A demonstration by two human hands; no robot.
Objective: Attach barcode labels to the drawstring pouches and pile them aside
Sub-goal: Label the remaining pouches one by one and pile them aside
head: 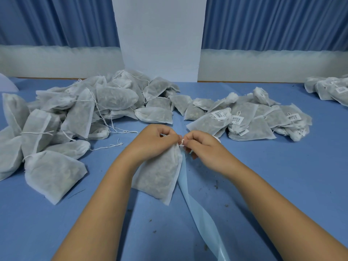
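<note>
"Drawstring pouch [160, 176], where is it?"

"Dead centre, over the bench [263, 176], hanging from the hands with its neck at twelve o'clock and its base at six."

"And the hands?"

"Both closed tight and nearly touching. The left hand [152, 140] curls round the gathered neck. The right hand [203, 146] pinches a small white barcode label [182, 143] right against that neck. How the label sits on the string I cannot tell."

"That pale blue band?"

"A backing strip [199, 210], running from under the right fingers towards five o'clock and off the near edge."

"Further out?"

"At ten o'clock, a big loose heap of unlabelled pouches [84, 113], strings trailing. At two o'clock, a flatter pile of labelled pouches [254, 119], barcodes up. At the far right edge, a smaller labelled stack [329, 89]. Behind everything, blue curtains [56, 19] on either side of a white panel [160, 34]."
</note>
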